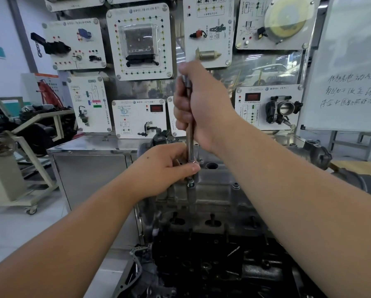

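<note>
Hands (201, 104) grip slim chrome extension bar (190, 145) — upright on grimy cast engine block (219, 190).

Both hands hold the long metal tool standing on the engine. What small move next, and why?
Probably twist the tool with the right hand, steadying its tip with the left hand. The tool stands near upright, its lower end on a fastener atop the engine; the right hand grips the shaft, the left pinches the base.
</note>
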Demonstrator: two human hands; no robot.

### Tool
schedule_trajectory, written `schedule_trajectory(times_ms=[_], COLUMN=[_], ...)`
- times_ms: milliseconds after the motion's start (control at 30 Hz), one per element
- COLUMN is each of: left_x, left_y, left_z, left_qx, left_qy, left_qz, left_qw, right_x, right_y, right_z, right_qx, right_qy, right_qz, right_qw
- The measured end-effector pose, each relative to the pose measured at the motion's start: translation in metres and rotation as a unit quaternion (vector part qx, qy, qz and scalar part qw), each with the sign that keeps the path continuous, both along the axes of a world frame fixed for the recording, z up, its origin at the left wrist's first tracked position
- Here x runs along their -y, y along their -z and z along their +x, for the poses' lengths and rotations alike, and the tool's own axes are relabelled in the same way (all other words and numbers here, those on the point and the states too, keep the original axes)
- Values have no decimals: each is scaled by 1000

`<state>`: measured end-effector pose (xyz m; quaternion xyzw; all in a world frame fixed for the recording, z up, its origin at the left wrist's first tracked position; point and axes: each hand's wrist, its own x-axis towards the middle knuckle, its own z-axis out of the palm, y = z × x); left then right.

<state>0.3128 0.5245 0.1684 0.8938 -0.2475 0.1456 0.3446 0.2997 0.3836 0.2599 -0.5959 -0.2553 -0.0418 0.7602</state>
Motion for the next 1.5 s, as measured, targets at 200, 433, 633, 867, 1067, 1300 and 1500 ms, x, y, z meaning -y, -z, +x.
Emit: schedule_trajectory(times_ms=[200, 433, 633, 867, 1067, 1300, 1500], left_x=[5, 1, 4, 4, 4, 7, 4], left_y=[2, -2, -3, -1, -3, -3, -1], left_z=[-3, -5, -3, -6, -7, -5, -5], left_qx=[20, -15, -16, -1, -37, -4, -26], left_qy=[-40, 14, -32, -20, 0, -53, -12], left_qz=[17, -25, 0, 3, 7, 34, -3], left_qw=[999, 999, 999, 1000, 999, 998, 1000], right_x=[-15, 0, -2, -16, 3, -13, -3], right_y=[-2, -5, -5, 1, -3, 7, 1], right_z=[-6, -5, -5, -12, -3, -5, 0], right_qx=[41, 35, 57, 30, -6, 70, 8], right_qy=[145, -16, 100, 154, -11, 153, 79], right_qz=[-3, -23, -91, 4, 3, 7, 52], right_qw=[989, 999, 989, 988, 1000, 986, 995])
